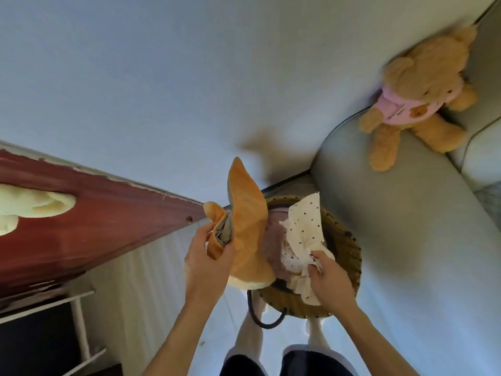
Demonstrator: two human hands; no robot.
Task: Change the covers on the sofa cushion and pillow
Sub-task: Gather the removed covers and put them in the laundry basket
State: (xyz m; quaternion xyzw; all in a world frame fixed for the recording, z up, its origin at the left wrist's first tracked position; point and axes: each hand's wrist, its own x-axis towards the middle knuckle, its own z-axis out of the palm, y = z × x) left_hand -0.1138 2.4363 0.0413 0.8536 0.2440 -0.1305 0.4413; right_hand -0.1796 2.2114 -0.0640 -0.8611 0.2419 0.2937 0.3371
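A round woven basket [349, 256] stands on the floor beside the sofa, with fabric covers piled in it. My left hand [207, 260] grips an orange plush cover [246, 226] with a grey lining and holds it up over the basket's left rim. My right hand [326, 275] pinches a cream cover with dark dots [303, 226], which rises from the basket. A mauve cloth [272, 240] lies between the two covers inside the basket.
The pale grey sofa [393, 213] fills the right side, and a tan teddy bear in a pink top [417, 96] sits on its arm. A dark red wooden door or panel [89, 213] runs along the left. My legs stand just below the basket.
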